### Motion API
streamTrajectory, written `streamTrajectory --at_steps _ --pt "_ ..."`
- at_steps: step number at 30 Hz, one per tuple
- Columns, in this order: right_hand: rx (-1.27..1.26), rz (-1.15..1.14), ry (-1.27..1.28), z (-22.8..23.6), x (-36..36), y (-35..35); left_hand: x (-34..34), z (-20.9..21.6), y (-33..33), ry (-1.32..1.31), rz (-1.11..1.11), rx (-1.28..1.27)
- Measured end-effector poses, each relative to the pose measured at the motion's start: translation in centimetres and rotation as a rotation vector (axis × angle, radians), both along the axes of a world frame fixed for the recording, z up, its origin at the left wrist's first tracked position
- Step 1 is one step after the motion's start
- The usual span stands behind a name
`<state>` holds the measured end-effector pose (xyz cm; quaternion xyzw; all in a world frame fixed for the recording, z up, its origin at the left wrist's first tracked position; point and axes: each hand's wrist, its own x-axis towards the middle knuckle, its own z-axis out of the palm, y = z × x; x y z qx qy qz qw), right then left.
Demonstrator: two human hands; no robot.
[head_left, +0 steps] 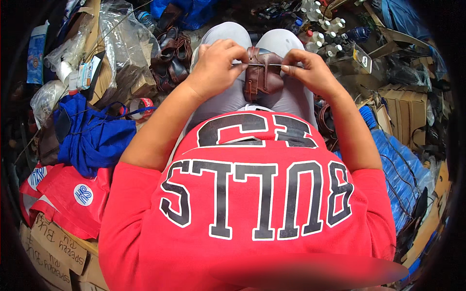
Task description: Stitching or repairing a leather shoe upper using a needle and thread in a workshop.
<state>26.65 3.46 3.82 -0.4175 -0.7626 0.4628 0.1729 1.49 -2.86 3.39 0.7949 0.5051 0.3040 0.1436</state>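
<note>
Shoe (268, 81); between left hand (217, 65) and right hand (310, 72)

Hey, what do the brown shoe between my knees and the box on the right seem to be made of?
The brown shoe: leather or imitation leather, I can't tell which; smooth, softly glossy and creased. The box: most likely cardboard, matte tan with flat, folded panels.

Between the forearms (162, 123), room opens over the red shirt (250, 155) to the brown boat shoe (270, 82), while piled shoes (178, 70) and plastic bottles (318, 38) flank the knees (228, 36).
</note>
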Motion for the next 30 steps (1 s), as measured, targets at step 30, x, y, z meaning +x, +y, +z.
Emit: streamTrajectory --at_steps 30 --pt "-0.685 -0.033 1.168 1.9 3.4 3.4 -6.8 3.8 0.9 -1.624 -0.29 -0.481"
